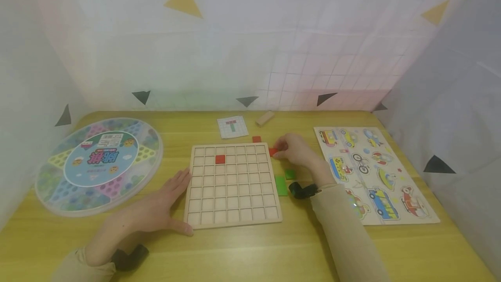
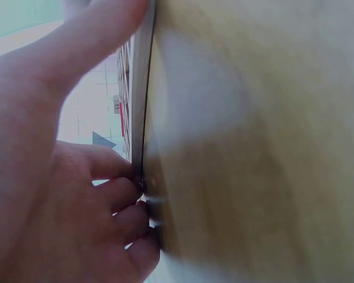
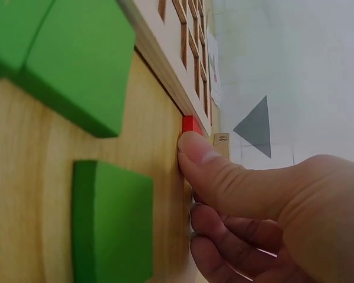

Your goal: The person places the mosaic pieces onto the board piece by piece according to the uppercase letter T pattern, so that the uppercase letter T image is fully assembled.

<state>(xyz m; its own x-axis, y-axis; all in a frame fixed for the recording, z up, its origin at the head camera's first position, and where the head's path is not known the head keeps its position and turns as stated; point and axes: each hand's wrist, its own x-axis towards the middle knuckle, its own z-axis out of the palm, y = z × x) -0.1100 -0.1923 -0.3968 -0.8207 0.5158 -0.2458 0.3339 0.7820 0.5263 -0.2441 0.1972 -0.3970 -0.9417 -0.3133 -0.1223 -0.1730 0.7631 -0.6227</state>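
A wooden grid board (image 1: 234,228) lies flat on the table, with one red square tile (image 1: 220,159) in a cell of its second row. My left hand (image 1: 156,208) rests at the board's left side, fingertips at the edge and thumb by the near left corner. In the left wrist view the fingers (image 2: 130,224) touch the tabletop beside the board. Beside the board's upper right edge, my right hand (image 1: 295,151) pinches another red tile (image 3: 189,124) between thumb and fingers. A third red tile (image 1: 256,139) lies just past the board's far edge.
Green tiles (image 1: 281,185) lie along the board's right edge, with another green tile (image 1: 290,174) close by. Behind the board are a pattern card (image 1: 232,127) and a small wooden block (image 1: 265,119). A round game box (image 1: 101,160) stands left, a vehicle puzzle (image 1: 372,177) right.
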